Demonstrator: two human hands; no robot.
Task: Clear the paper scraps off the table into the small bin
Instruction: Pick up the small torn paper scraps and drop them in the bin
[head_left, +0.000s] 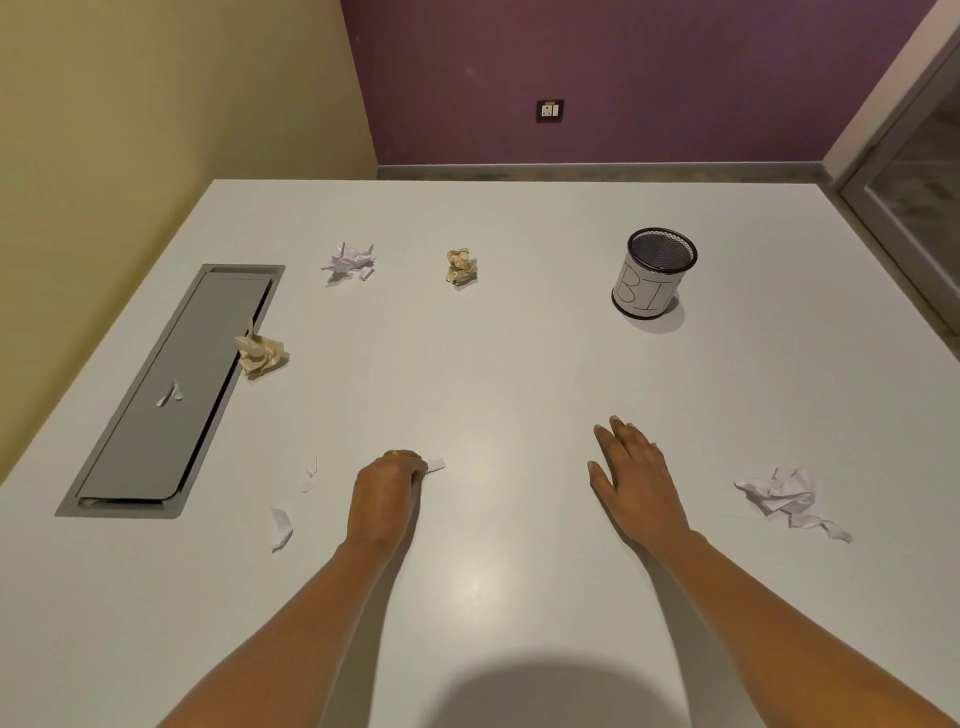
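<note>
A small white scrap (435, 464) pokes out from the curled fingertips of the left hand (387, 493), which pinches it low against the white table (519, 364). The right hand (636, 478) lies flat with fingers spread, holding nothing. The pinch looks slight, so the sliver could slip free on the way to the bin (654, 273). The bin's mouth is small, so a light piece may flutter past the rim. The bin stands upright ahead of the right hand, well apart from the left. A large white crumple (784, 501) lies to the right of the right hand, and torn bits (280, 527) lie to the left of the left hand. Farther off are 3 balls: a white ball (349, 261), a tan ball (461, 266) and a second tan ball (260, 353) at the grey hatch (156, 441).
</note>
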